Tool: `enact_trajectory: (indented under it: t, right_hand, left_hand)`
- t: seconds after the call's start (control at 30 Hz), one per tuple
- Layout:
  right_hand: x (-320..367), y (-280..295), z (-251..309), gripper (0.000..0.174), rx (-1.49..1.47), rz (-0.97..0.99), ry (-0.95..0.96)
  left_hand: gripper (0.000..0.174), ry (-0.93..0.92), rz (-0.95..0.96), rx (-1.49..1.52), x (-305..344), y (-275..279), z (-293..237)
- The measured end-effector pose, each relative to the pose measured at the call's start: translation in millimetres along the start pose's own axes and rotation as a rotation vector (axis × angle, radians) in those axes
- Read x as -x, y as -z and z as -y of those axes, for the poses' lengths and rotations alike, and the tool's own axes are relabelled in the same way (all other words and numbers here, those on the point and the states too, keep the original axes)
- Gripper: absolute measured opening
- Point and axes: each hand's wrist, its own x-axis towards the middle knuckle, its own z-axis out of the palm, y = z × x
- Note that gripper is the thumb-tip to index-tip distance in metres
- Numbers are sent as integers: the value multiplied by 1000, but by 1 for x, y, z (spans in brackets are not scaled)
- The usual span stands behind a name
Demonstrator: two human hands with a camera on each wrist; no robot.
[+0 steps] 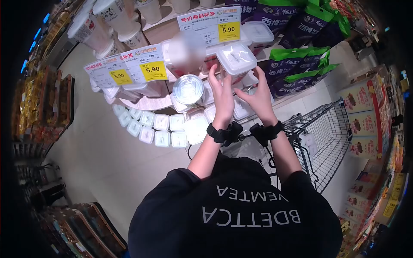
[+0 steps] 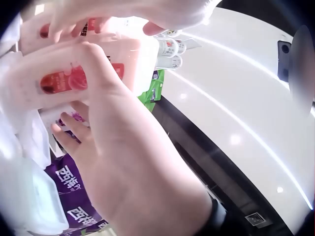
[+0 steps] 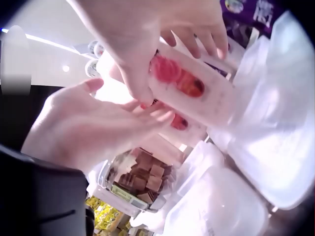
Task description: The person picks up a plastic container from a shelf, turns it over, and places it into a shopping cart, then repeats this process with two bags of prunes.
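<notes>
In the head view, a clear container (image 1: 236,59) with a white lid is between the hands, its front tilted toward the person. My right hand (image 1: 263,101) grips its right side; in the right wrist view the right hand (image 3: 157,29) has its thumb on the near face and fingers behind. The container (image 3: 179,81) bears a red fruit label. My left hand (image 1: 223,101) has extended fingers at the left side, close to a second labelled container (image 3: 178,122); whether they touch it is unclear. The left hand (image 2: 133,14) shows at the top of the left wrist view.
Small lidded tubs (image 1: 161,122) line the display's lower edge. A round tub (image 1: 188,89) stands left of the hands. Price signs (image 1: 154,69) rise behind. Purple prune bags (image 1: 297,69) stand at the right, and a wire cart (image 1: 329,137) is beside the person.
</notes>
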Motion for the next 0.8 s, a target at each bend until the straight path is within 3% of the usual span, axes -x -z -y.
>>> enact_trajectory:
  t: [0.1,0.17,0.3,0.33,0.37,0.43,0.53,0.63,0.7,0.77,0.8]
  right_hand:
    - [-10,-31,-7,73,-180,-5,-68]
    - [-9,-37,-14,74,-252,-2,-143]
    - [-3,-19,4,76,-278,-57,-160]
    - [0,-10,13,77,-310,-87,-169]
    - [2,1,22,77,-315,-93,-174]
    - [6,27,39,76,-357,-148,-161]
    - [17,65,56,78,-237,-137,-152]
    - [32,90,63,75,-235,-101,-102]
    - [43,104,67,72,-607,-32,-181]
    - [54,115,67,67,-638,-14,-160]
    - [57,119,69,66,-722,-5,-168]
  left_hand:
    - [50,75,109,259,-7,1,13]
    - [50,-3,93,234,-10,4,23]
    - [50,-43,103,89,-5,8,14]
    - [51,-134,123,-49,2,6,1]
    - [51,-222,149,-189,9,6,-11]
    - [57,-220,258,-181,16,10,-22]
    - [61,62,305,148,45,-2,-36]
    - [59,79,316,151,67,-15,-46]
    - [56,83,281,164,77,-23,-60]
    - [54,194,321,143,85,-23,-66]
    - [53,111,294,132,89,-24,-63]
